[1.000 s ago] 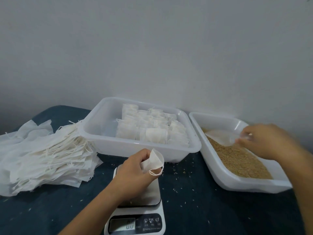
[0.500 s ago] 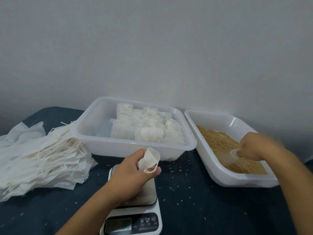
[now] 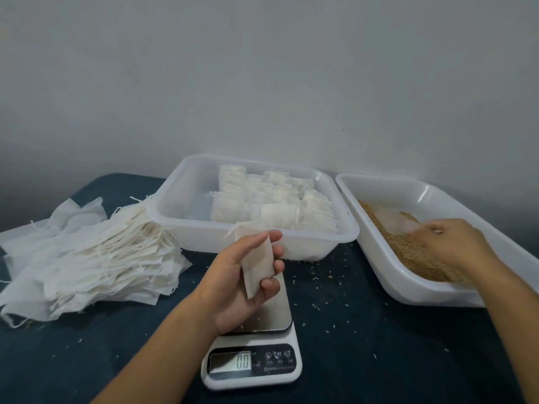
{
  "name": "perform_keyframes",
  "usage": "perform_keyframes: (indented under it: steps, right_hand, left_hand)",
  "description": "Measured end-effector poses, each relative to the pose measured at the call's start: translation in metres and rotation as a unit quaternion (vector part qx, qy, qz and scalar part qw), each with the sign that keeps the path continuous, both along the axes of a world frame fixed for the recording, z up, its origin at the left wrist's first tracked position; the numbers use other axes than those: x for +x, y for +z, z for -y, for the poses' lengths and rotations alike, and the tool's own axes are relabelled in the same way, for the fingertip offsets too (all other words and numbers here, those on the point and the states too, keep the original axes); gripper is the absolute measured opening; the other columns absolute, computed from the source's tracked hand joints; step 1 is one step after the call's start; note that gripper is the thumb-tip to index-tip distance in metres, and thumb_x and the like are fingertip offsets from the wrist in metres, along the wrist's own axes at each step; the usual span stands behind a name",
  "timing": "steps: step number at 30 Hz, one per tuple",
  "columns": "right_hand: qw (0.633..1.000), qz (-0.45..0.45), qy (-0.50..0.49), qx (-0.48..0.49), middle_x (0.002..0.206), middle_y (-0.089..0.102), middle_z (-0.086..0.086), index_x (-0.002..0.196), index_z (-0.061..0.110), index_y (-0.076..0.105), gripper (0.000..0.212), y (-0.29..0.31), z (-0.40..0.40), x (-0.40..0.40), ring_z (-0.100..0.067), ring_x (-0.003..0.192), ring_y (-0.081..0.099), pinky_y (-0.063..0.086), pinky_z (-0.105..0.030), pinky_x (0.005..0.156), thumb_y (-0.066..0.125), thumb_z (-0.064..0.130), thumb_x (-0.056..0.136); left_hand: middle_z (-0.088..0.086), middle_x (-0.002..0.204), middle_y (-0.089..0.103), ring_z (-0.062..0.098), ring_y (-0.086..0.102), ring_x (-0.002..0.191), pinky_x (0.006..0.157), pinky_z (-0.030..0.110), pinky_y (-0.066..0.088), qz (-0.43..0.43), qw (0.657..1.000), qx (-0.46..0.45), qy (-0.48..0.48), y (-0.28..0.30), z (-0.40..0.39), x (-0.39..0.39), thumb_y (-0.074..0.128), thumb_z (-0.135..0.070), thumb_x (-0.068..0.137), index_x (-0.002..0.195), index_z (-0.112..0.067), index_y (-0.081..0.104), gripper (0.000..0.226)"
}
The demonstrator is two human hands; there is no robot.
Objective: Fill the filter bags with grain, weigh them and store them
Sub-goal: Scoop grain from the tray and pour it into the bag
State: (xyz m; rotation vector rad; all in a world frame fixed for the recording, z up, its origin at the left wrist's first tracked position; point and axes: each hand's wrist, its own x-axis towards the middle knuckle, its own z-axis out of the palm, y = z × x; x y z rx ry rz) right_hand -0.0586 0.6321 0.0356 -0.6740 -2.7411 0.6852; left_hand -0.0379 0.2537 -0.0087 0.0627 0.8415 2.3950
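The bench (image 3: 364, 339), under a dark blue cover, carries everything, with stray grains scattered around its middle. At the back centre sits the store tub (image 3: 186, 228), roughly half packed with filled bags (image 3: 280, 199) standing in rows on its right side; the left part of its floor shows bare. To its right lies the grain tray (image 3: 388, 275), with grain (image 3: 408, 249) covering the near part and white floor showing at the far end. On the left a big heap of empty bags (image 3: 96, 258) with trailing strings lies touching the tub's corner.

The scale (image 3: 262, 357) stands at the front centre, its plate bare and its display reading zero.

The left hand (image 3: 242, 281) hovers over the scale plate, fingers and thumb curled round one flat, empty bag (image 3: 256, 263) held upright. The right hand (image 3: 455, 243) is down in the grain, blurred; a translucent scoop (image 3: 408, 225) seems to lie under its fingers, but whether it grips it I cannot tell.

By the look of it, many bags are done and stored, far more remain, and this one has yet to be filled, weighed and put away.
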Motion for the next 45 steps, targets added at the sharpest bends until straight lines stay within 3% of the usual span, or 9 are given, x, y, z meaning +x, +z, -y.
perform_keyframes:
  steps: [6, 9, 12, 18, 21, 31, 35, 41, 45]
  right_hand:
    - [0.989, -0.147, -0.010, -0.019, 0.086, 0.071, 0.009, 0.086, 0.026, 0.072, 0.043, 0.011, 0.018, 0.016, -0.011, 0.078, 0.061, 0.041, -0.033, 0.065, 0.055, 0.065, 0.088]
    - [0.978, -0.191, 0.044, -0.077, 0.089, 0.075, 0.017, 0.093, 0.042, 0.074, 0.025, 0.028, 0.039, 0.032, 0.003, 0.082, 0.065, 0.044, -0.029, 0.068, 0.063, 0.064, 0.090]
    - [0.972, -0.161, 0.143, -0.095, 0.088, 0.074, 0.029, 0.097, 0.051, 0.076, 0.018, 0.048, 0.059, 0.051, 0.016, 0.079, 0.065, 0.043, -0.025, 0.066, 0.069, 0.063, 0.084]
    - [0.939, -0.057, 0.321, -0.107, 0.099, 0.078, 0.021, 0.100, 0.053, 0.078, 0.029, 0.078, 0.082, 0.077, 0.005, 0.090, 0.072, 0.054, -0.007, 0.069, 0.078, 0.053, 0.071]
    - [0.936, -0.005, 0.348, -0.049, 0.100, 0.078, 0.019, 0.105, 0.055, 0.076, 0.038, 0.089, 0.085, 0.084, 0.000, 0.092, 0.074, 0.055, -0.014, 0.082, 0.080, 0.070, 0.071]
    - [0.922, 0.043, 0.372, 0.104, 0.067, 0.068, 0.031, 0.093, 0.068, 0.071, 0.033, 0.122, 0.124, 0.085, 0.008, 0.062, 0.063, 0.045, -0.008, 0.056, 0.069, 0.075, 0.061]
    - [0.902, 0.030, 0.362, 0.235, 0.082, 0.062, 0.045, 0.102, 0.077, 0.057, 0.042, 0.135, 0.142, 0.080, 0.018, 0.081, 0.057, 0.044, -0.020, 0.061, 0.061, 0.083, 0.061]
    - [0.842, 0.001, 0.318, 0.437, 0.094, 0.065, 0.030, 0.116, 0.075, 0.052, 0.053, 0.147, 0.168, 0.086, -0.003, 0.089, 0.057, 0.044, -0.026, 0.068, 0.032, 0.087, 0.069]
    - [0.842, -0.028, 0.325, 0.430, 0.083, 0.066, 0.023, 0.108, 0.061, 0.067, 0.037, 0.141, 0.160, 0.090, -0.020, 0.073, 0.064, 0.053, -0.041, 0.066, 0.051, 0.071, 0.077]
  left_hand:
    - [0.007, 0.092, 0.065, 0.020, 0.063, 0.074, 0.058, 0.031, 0.054, 0.021, 0.997, 0.052, -0.059, 0.000, 0.004, 0.000, 0.094, -0.018, 0.059, 0.099, -0.014, 0.080, 0.043]
    - [0.000, 0.088, 0.067, 0.013, 0.063, 0.076, 0.057, 0.024, 0.051, -0.101, 0.985, -0.141, -0.005, -0.003, 0.002, 0.000, 0.086, -0.028, 0.063, 0.092, -0.026, 0.081, 0.030]
    - [-0.008, 0.084, 0.064, 0.010, 0.057, 0.076, 0.065, 0.024, 0.047, -0.259, 0.897, -0.355, 0.054, -0.007, 0.000, 0.000, 0.080, -0.036, 0.072, 0.096, -0.031, 0.073, 0.025]
    - [-0.018, 0.075, 0.064, -0.002, 0.053, 0.062, 0.060, 0.014, 0.044, -0.308, 0.831, -0.443, 0.139, -0.014, -0.001, -0.004, 0.083, -0.025, 0.085, 0.096, -0.026, 0.066, 0.020]
    - [-0.016, 0.076, 0.064, -0.002, 0.053, 0.064, 0.059, 0.014, 0.043, -0.295, 0.837, -0.434, 0.155, -0.016, -0.001, -0.006, 0.082, -0.022, 0.085, 0.100, -0.023, 0.067, 0.021]
    - [-0.016, 0.089, 0.070, -0.005, 0.060, 0.072, 0.063, 0.011, 0.047, -0.312, 0.819, -0.457, 0.155, -0.020, -0.002, -0.008, 0.086, -0.026, 0.080, 0.093, -0.033, 0.065, 0.026]
    - [-0.021, 0.085, 0.067, -0.006, 0.059, 0.071, 0.062, 0.008, 0.044, -0.335, 0.792, -0.488, 0.152, -0.021, -0.003, -0.006, 0.085, -0.030, 0.080, 0.091, -0.036, 0.063, 0.026]
    - [-0.024, 0.087, 0.068, -0.005, 0.060, 0.074, 0.068, 0.019, 0.044, -0.314, 0.792, -0.501, 0.150, -0.019, -0.003, -0.004, 0.081, -0.034, 0.080, 0.095, -0.038, 0.063, 0.024]
    - [-0.030, 0.087, 0.065, -0.009, 0.059, 0.074, 0.068, 0.019, 0.041, -0.299, 0.802, -0.493, 0.155, -0.017, -0.003, -0.004, 0.082, -0.033, 0.081, 0.094, -0.039, 0.062, 0.025]
